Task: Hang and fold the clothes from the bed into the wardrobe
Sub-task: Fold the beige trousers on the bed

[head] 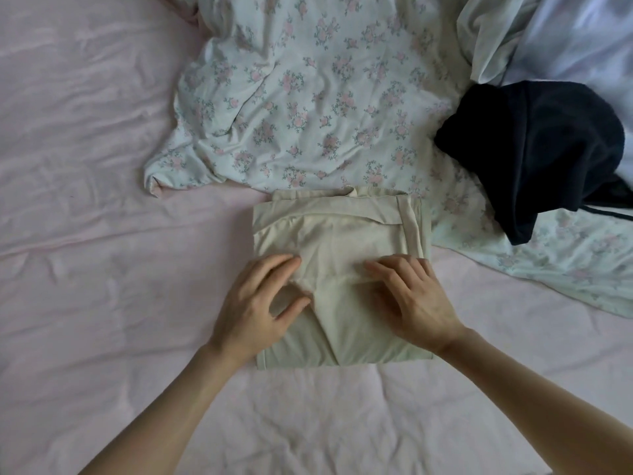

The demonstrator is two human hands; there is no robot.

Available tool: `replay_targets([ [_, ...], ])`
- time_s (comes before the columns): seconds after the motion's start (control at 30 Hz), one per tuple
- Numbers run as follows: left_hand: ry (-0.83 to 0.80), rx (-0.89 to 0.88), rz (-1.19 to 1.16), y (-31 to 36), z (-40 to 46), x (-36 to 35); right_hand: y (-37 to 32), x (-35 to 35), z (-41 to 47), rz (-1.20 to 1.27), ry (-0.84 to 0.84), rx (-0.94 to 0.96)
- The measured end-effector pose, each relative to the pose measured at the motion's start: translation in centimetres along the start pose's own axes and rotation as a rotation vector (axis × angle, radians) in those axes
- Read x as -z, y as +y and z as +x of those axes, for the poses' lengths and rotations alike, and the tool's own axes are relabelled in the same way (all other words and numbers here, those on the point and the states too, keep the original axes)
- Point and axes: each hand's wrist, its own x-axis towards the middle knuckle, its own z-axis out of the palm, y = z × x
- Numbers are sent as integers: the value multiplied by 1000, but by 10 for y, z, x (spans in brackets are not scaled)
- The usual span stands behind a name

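Two bare forearms come up from 6 o'clock and meet over a folded beige garment point(342, 241) that lies flat on the pink bedsheet point(85, 200), just below the middle of the view. Left hand point(255, 306) rests on the garment's 8 o'clock part, palm down, fingers loosely spread and slightly bent, their tips touching the cloth, with the thumb laid along a raised crease near the centre. Right hand point(411, 299) lies at the 4 o'clock part, palm down too, fingers fairly straight and pointing toward 10 o'clock, pressing the fabric flat. Neither hand pinches or curls round the cloth; both lie on top of it. The gap between the two hands shows a diagonal fold running down toward the near edge. Beyond the fingertips, toward 12 o'clock, the garment's far half lies uncovered, with a flap and a seamed edge along its 1 o'clock side.

Touching the far edge of the beige piece, a white floral garment point(308, 97) is spread rumpled across the 12 o'clock area and trails off toward 3 o'clock. A dark navy garment point(534, 145) sits in a heap on it at 2 o'clock. A pale white cloth point(565, 39) is bunched in the 1 o'clock corner.
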Motion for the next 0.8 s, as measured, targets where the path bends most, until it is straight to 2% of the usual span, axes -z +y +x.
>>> replay_targets([
  [0.17,29,13,37,1,8,-7,11,1,8,-77,64,67],
  [0.27,26,-133,105,-2,5,-5,19,6,6,-85,63,149],
  [0.33,-37,-256,172,-2,-5,-4,22,9,-2,-120,28,226],
  [0.4,-121,-274,217,3,-13,-9,20,6,-10,-150,-22,255],
  [0.47,-220,-213,206,6,-13,-10,12,3,-13,-155,-72,198],
  [0.53,-227,-139,89,7,-7,-1,6,5,-12,-110,-41,110],
  [0.6,-84,-76,44,9,5,7,-1,9,-4,-72,75,28],
  [0.67,64,38,150,17,24,5,-11,8,15,-91,165,-104],
  [0.73,65,207,267,30,42,-11,-24,-1,39,-108,99,-287],
  [0.8,-123,335,329,36,45,-34,-29,-16,51,-84,-108,-441],
])
